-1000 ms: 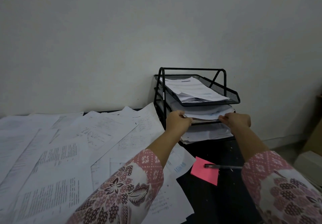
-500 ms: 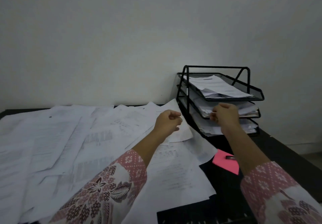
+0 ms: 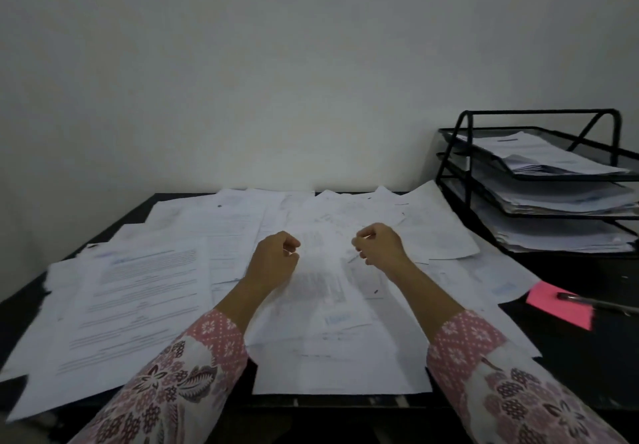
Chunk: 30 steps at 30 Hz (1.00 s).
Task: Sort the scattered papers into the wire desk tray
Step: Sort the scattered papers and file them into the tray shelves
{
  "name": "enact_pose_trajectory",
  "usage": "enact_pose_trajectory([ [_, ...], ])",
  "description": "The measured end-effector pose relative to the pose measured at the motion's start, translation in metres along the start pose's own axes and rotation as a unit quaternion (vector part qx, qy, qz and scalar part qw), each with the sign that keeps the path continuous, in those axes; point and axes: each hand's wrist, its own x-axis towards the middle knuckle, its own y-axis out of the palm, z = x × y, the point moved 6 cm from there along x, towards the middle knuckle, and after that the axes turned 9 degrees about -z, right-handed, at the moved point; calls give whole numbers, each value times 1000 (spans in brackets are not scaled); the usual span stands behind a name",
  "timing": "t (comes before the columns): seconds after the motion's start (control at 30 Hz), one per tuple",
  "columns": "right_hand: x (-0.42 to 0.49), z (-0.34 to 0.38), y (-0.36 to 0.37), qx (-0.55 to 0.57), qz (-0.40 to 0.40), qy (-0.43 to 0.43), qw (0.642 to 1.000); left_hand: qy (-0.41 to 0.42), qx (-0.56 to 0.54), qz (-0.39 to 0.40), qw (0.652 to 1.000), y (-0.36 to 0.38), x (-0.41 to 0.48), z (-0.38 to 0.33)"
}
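Rightward, wire desk tray [image 3: 539, 177] with papers on all three tiers; both hands' fingers [image 3: 363, 236] curled, empty.

Your black counter [image 3: 584, 360] carries loose papers [image 3: 145, 298] spread across its left and middle, a wire desk tray [image 3: 463, 167] at the far right, and a pink note [image 3: 556, 305] under a pen [image 3: 598, 302].
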Motion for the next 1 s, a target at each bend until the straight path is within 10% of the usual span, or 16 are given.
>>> enact_pose_trajectory([
  [0.4,-27,4,86,-316,46,-137,938,0,171,-31,985,-55,-4,90],
  [0.63,-22,7,96,-304,39,-127,943,81,188,-76,976,-51,-5,76],
  [0.87,-20,18,118,-214,12,-123,969,50,-88,19,995,-39,-7,49],
  [1.0,-19,19,126,-215,24,-133,967,20,-25,-92,995,-77,7,77],
])
